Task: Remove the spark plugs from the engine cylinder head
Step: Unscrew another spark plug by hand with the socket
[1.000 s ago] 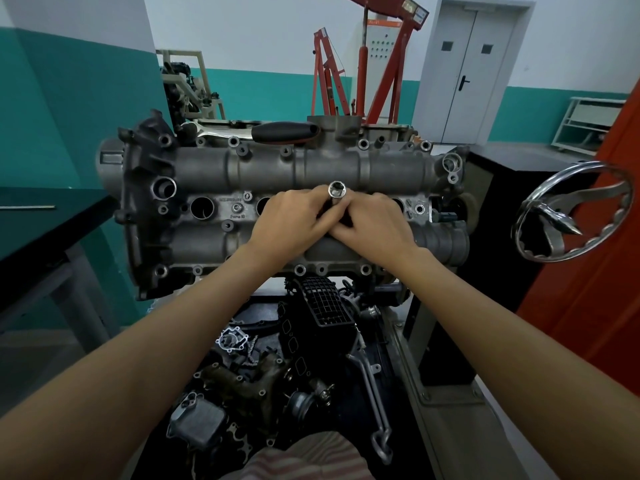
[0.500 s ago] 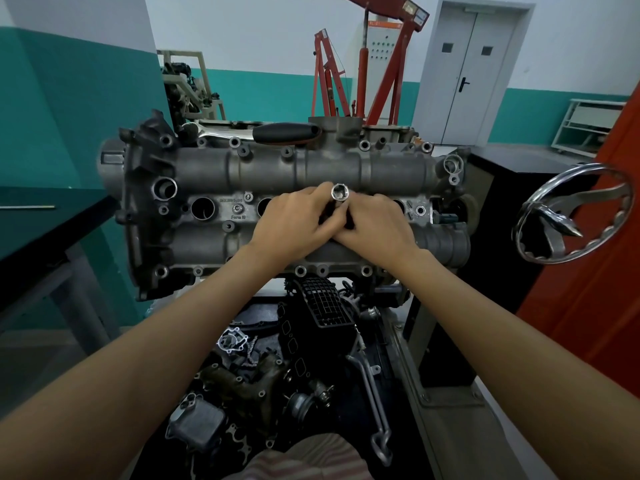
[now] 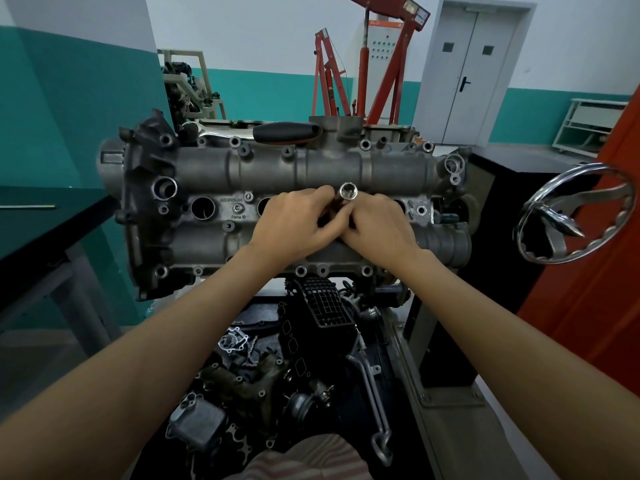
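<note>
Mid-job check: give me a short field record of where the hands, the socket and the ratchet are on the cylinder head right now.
workpiece: grey cast-metal cylinder head, on a stand
left hand: fingers closed around the socket's shaft
right hand: fingers meeting the left hand's at the same shaft
tool in hands: shiny steel tubular socket, open end up, standing in a middle plug well
open plug well: left of the hands, uncovered; contents not visible
black-handled ratchet: lying on the head's far edge, untouched
spark plug: none visible

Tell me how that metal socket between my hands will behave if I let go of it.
The socket looks like rigid steel, probably heavy for its size. Smooth and round, it may slip or roll off the sloping cylinder head unless seated in a hole.
</note>
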`<state>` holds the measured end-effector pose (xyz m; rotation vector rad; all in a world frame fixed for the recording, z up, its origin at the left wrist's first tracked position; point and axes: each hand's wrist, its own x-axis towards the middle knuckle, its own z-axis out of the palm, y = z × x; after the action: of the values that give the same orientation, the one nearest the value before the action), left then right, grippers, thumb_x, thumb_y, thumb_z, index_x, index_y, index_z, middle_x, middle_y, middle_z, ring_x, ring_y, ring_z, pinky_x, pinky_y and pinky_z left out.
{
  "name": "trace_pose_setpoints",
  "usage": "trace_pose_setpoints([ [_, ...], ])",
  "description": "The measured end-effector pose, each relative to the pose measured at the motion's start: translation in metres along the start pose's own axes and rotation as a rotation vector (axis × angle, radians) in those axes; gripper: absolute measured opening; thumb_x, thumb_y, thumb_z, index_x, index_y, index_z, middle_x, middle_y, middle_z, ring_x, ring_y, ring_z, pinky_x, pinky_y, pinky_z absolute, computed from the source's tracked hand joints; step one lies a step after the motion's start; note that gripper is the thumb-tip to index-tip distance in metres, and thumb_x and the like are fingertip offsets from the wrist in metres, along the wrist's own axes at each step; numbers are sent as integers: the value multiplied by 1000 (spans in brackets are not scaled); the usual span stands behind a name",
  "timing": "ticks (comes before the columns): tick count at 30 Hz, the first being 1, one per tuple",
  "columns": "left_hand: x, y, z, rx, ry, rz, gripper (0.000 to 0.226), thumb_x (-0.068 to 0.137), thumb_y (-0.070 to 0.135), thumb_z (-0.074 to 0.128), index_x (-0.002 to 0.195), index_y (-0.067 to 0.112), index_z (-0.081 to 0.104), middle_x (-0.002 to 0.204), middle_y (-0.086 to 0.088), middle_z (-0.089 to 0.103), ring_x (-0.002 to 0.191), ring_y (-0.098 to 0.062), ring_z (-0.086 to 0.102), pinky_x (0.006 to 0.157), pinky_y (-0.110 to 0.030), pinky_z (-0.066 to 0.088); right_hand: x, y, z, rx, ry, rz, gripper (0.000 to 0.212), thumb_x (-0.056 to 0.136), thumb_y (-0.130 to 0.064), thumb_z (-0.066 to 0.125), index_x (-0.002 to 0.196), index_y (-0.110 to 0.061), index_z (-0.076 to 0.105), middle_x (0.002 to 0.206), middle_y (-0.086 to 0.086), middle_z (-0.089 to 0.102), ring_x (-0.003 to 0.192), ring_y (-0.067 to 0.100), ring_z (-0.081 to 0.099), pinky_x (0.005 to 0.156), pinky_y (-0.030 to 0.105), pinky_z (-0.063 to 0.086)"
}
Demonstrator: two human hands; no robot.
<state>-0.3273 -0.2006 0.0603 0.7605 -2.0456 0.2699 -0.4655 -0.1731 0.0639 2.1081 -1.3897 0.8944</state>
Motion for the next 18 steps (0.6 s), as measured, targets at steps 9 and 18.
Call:
trace_pose_setpoints([
  [9,0,-1,1,-4,12,-15,44,85,44,38,59,11,49,52,-7,56,48,-29,54,50,-25,28,0,4,3,15,22,32,26,83,-36,54,78,-11,61,70,6,66,65,27,59,61,26,25],
  [18,1,-2,2,0,8,-6,54,86,51,37,54,10,51,47,-9,54,45,-28,53,46,-28,34,0,-2,-1,-36,80,-5,16,73,-17,59,61,-5,59,57,9,61,48,29,54,56,23,23],
])
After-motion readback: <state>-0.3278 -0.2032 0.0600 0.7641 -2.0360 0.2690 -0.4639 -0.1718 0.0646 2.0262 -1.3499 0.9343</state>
